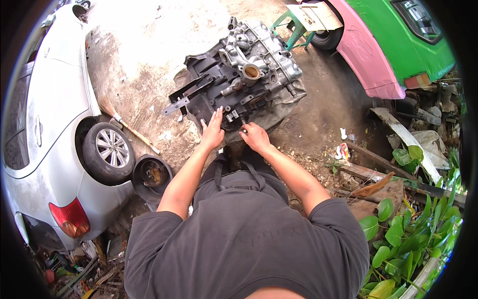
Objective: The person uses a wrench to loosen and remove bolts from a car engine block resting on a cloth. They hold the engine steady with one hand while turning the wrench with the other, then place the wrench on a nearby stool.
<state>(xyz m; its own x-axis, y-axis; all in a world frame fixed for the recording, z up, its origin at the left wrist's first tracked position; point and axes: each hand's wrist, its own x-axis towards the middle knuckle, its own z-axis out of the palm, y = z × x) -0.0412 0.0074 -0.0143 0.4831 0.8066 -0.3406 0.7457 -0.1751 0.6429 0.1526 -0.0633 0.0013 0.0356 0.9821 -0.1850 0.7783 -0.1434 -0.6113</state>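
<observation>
A car engine (pixel 266 52), silver-grey with darker parts on its left and near side, lies in front of me on a crumpled grey cloth (pixel 281 113). My left hand (pixel 213 132) rests against the engine's near edge, its fingers stretched out and pointing away from me. Beside it, my right hand (pixel 256 137) is closed in a pinch at the same edge, next to a small metal fitting (pixel 232 115). What its fingertips grip is too small to make out. A flat metal bracket (pixel 177 106) juts from the engine's left side.
A silver car (pixel 55 99) stands on the left, with a broom (pixel 134 132) and a dark round basin (pixel 163 187) near its wheel. At the far right are a green stool (pixel 297 30) and a pink and green vehicle (pixel 373 55). Planks (pixel 381 162) and leafy plants (pixel 398 239) lie nearer right.
</observation>
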